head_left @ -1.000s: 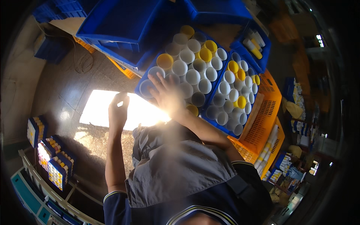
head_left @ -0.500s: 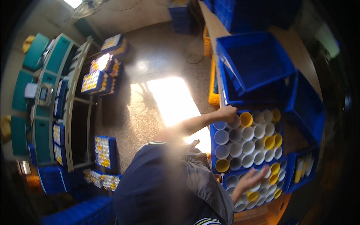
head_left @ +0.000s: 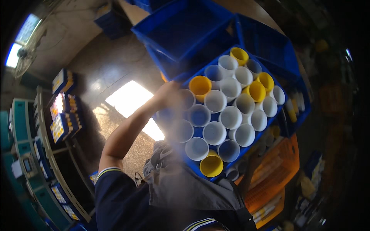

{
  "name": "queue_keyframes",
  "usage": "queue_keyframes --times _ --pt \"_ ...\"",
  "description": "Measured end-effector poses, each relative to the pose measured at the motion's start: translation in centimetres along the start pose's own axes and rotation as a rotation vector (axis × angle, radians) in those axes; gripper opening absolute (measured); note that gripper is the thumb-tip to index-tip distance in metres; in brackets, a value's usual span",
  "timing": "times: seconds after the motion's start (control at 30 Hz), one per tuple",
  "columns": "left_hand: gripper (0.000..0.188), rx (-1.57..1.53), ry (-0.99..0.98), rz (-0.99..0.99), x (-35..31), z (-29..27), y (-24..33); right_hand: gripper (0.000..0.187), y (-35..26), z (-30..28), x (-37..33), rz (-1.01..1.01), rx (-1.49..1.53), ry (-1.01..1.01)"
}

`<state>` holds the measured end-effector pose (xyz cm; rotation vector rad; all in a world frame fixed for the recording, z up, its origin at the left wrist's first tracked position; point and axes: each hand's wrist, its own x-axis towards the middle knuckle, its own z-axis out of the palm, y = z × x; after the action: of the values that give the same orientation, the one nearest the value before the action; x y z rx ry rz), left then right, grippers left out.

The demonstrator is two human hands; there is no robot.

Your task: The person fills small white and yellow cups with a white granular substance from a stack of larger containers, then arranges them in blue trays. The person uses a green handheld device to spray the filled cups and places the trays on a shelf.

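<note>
Nearest, a rectangular blue plastic tray [head_left: 242,152] holds white and yellow open-topped cylinders [head_left: 230,117]; the left grip [head_left: 169,93] is closed on its left rim, the right grip hidden, state unclear. Beyond, a blue plastic bin [head_left: 307,107] contains slim tubes [head_left: 292,112].

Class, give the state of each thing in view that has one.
Blue tray: loaded with cups
White cups: open ends up
Yellow cups: open ends up
Left hand: gripping the tray's edge
Right hand: hidden
Blue bins: open-topped
Orange crate: partly hidden
Floor: partly sunlit

Right hand hidden behind crate [head_left: 213,148]; left hand [head_left: 168,93] hazy.
</note>
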<state>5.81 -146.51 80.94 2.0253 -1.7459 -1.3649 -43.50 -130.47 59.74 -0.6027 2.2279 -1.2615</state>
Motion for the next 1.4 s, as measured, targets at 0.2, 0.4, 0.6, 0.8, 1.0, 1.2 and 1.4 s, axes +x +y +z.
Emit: queue_keyframes --times 0.2,0.4,0.6,0.8,1.0,1.2,1.4 --pt "0.030 -0.052 -0.099 0.060 4.8 7.8 -2.5 0.044 2.9 2.8 1.9 0.157 0.402 0.021" --pt "0.045 -0.083 0.022 0.181 8.1 14.6 0.5 0.043 2.3 -0.9 4.2 0.089 0.543 -0.051" --pt "0.063 -0.506 0.127 0.374 2.7 10.7 -2.7 0.042 -7.4 2.3 4.6 -0.165 0.508 -0.145" --pt "0.034 -0.679 0.460 0.247 -4.0 7.3 -13.9 0.040 -19.6 14.0 -9.5 -0.514 0.379 -0.424" --pt "0.031 -0.699 0.612 0.036 -17.8 3.2 -30.7 0.039 -24.3 25.5 -36.5 -0.655 0.292 -0.946" --pt "0.037 -0.871 0.920 -0.265 -32.6 -0.1 -46.7 0.025 -21.7 37.2 -61.1 -0.618 0.143 -1.711" --pt "0.037 -1.203 1.456 -0.527 -43.8 -0.1 -57.0 0.029 -18.1 46.0 -81.4 -0.780 -0.140 -2.160"
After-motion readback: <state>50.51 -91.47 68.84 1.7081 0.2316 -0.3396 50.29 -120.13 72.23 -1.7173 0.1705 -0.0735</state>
